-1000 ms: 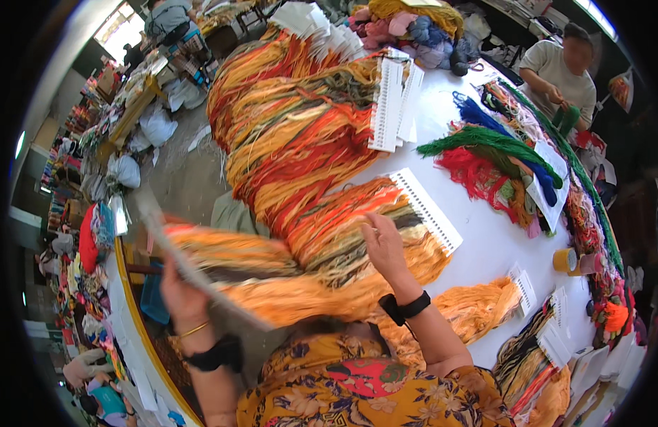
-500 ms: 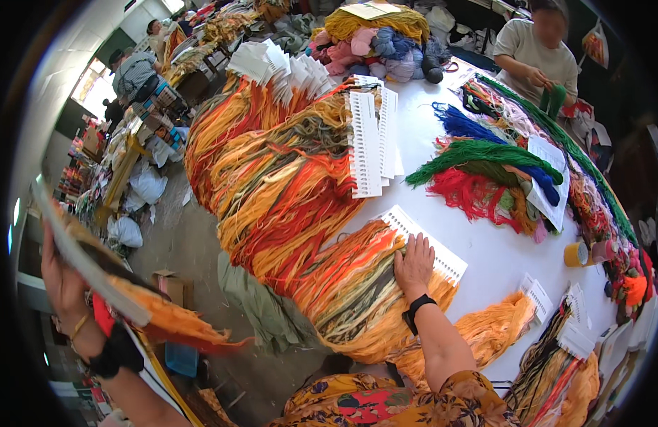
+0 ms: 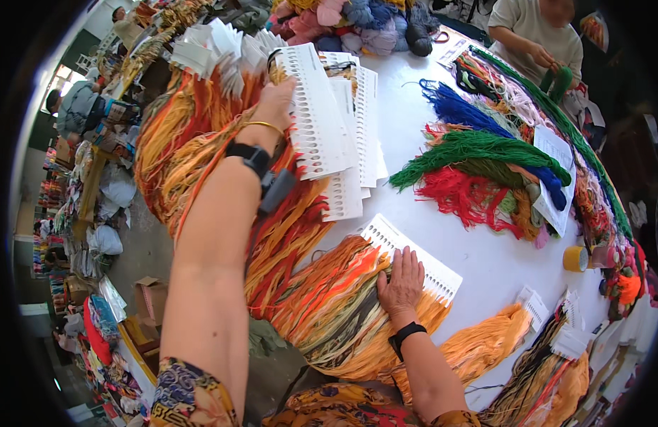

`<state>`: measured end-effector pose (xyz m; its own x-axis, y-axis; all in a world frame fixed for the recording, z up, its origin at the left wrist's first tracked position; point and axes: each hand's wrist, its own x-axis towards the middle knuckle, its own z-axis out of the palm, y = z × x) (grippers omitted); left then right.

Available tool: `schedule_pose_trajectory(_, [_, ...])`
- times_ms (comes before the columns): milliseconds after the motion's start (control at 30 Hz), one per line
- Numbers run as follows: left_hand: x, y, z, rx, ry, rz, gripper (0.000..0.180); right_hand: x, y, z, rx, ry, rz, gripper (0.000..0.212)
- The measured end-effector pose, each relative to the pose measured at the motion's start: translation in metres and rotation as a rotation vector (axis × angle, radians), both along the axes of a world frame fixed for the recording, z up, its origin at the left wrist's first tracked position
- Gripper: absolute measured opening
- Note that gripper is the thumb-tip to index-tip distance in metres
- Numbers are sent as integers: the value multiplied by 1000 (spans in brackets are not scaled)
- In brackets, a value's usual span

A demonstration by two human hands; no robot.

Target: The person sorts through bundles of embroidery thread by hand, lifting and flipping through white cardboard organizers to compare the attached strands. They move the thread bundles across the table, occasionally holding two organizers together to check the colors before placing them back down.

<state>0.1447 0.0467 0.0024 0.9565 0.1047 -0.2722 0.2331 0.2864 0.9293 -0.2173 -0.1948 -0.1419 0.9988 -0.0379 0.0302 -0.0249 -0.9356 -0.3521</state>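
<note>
My left hand (image 3: 273,107) grips the edge of a white punched thread card (image 3: 313,117) with orange and red threads hanging from it. The card is over a stack of similar cards (image 3: 347,196), and my forearm hides part of the thread heap (image 3: 165,156). Flat on the table, my right hand (image 3: 402,285) rests with fingers stretched out. Its fingertips lie across the holed edge of another thread card (image 3: 414,256). From that card, orange, red, olive and cream threads (image 3: 350,299) fan toward me and hang over the table edge.
More orange threads on a card (image 3: 478,338) lie at the near right, beside a darker bundle (image 3: 535,373). Green skeins (image 3: 485,156) and red threads (image 3: 464,203) are right of centre, near a yellow tape roll (image 3: 575,259). Across the table a person (image 3: 535,43) handles green yarn.
My left hand has swung from the far left up onto the stack, bringing the thread card with it. The right hand stays on its card. The view has shifted slightly.
</note>
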Motion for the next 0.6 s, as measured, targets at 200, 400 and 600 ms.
schedule_pose_trajectory(200, [13,-60,-43,1037,-129,228,55,-1,-12,-4,6,29,-29,63])
schedule_pose_trajectory(400, [13,-42,-18,992,-12,-303,52,-5,-22,-9,77,-33,-91,64])
schedule_pose_trajectory(600, [44,54,17,566,203,-577,42,-5,-26,-12,194,-132,-75,62])
